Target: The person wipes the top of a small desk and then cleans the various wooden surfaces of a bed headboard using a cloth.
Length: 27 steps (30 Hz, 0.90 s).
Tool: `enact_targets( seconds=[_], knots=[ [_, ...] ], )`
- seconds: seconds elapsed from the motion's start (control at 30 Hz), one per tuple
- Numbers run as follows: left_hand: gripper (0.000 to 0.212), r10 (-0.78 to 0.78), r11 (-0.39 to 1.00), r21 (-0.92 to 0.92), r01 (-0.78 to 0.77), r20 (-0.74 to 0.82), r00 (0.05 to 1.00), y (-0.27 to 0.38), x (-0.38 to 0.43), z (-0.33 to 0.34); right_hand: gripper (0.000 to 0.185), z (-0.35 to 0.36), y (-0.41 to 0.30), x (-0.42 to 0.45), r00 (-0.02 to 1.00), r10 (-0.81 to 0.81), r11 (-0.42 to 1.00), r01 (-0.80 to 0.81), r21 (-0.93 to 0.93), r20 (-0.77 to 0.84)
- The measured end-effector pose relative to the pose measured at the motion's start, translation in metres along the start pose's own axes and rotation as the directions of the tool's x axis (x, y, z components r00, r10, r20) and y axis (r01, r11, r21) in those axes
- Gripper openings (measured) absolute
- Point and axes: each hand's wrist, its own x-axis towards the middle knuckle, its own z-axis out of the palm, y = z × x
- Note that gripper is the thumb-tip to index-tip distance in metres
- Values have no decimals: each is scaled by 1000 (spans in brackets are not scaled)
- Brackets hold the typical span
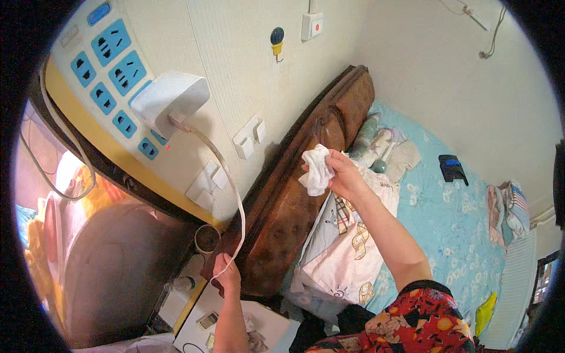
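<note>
My right hand [343, 174] holds a crumpled white cloth or tissue [317, 170], raised in front of the brown padded headboard [291, 207] of a bed. Lower down, my left hand [228, 272] has its fingers closed around a white charging cable [241, 216]. That cable rises in a curve to a white plug-in adapter [172, 99]. The adapter sits in a wall-mounted power strip [84, 48] with blue socket faces, where a small red light glows. Part of the cable beyond my left hand is hidden.
Two white adhesive holders [250, 137] and a hook [277, 44] are on the wall. A white bedside surface [265, 324] with small items lies below my left arm. Pillows [340, 264] and a blue floral sheet [446, 220] cover the bed; a dark object [453, 169] rests there.
</note>
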Motion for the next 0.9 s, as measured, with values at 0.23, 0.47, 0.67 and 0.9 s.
enact_targets(
  seconds=[0.23, 0.47, 0.67, 0.9],
  knots=[
    [31, -54, 998, 23, 53, 38, 998, -21, -1, 9, 23, -37, 30, -57, 964, 111, 994, -112, 8, -242],
    [28, -93, 996, 2, 93, 119, 989, -16, -3, 5, 35, -46, 21, -115, 902, 44, 998, -54, -13, -428],
    [28, -91, 995, -40, 94, 78, 993, 0, -6, 8, 34, -94, -21, -190, 802, -59, 998, 31, -57, -594],
    [37, -220, 974, 81, 212, 109, 969, 7, -1, -1, 24, -151, -59, -208, 859, -72, 997, 60, -39, -507]
  ],
)
